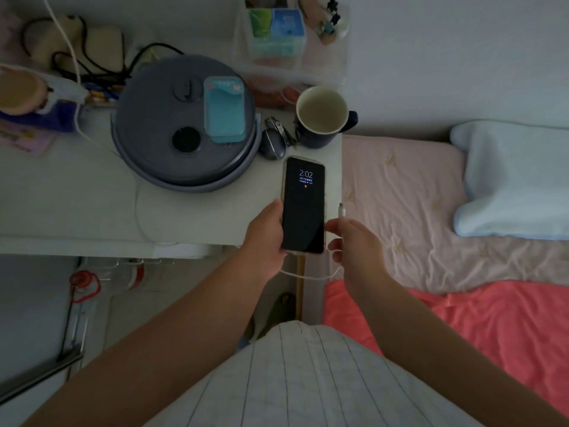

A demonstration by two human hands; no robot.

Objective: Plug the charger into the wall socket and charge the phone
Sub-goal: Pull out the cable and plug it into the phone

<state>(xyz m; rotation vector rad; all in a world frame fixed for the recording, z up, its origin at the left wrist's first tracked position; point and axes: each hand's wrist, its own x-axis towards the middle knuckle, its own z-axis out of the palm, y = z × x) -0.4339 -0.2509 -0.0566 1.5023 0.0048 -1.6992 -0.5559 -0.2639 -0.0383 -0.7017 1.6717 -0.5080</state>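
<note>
From the head camera, looking down: the left hand [267, 238] grips one phone [304, 204] by its long edges near the lower end, thumb on the left rim, fingers hidden behind it. The phone is held over the near right corner of the white surface [77, 204], screen up and lit with a clock readout. The right hand [354, 241] is curled around one white charging cable [311, 276], its connector tip [341, 210] sticking up just beside the phone's right edge and not yet in the port. The cable sags in a loop below the phone toward the left hand; where it runs after that I cannot tell, and no wall socket is in view.

As a judgement, the phone is a stiff, smooth slab, light enough for one hand but slippery and breakable if dropped, so the edge grip low down suits it and leaves the bottom port free. The cable is limp and light; it is best pinched on the rigid plug housing just behind the tip, since the soft cord would buckle when pushed.

Counted on the surface: one grey round lidded appliance [184, 124] with one teal case [224, 109] lying on its lid, one dark mug [321, 117] that looks empty, one small grey oval object [272, 143], and one clear storage box [289, 38] at the back. To the right lies one bed with a pink sheet [400, 204], one pale blue pillow [514, 180] and one coral blanket [477, 328].
</note>
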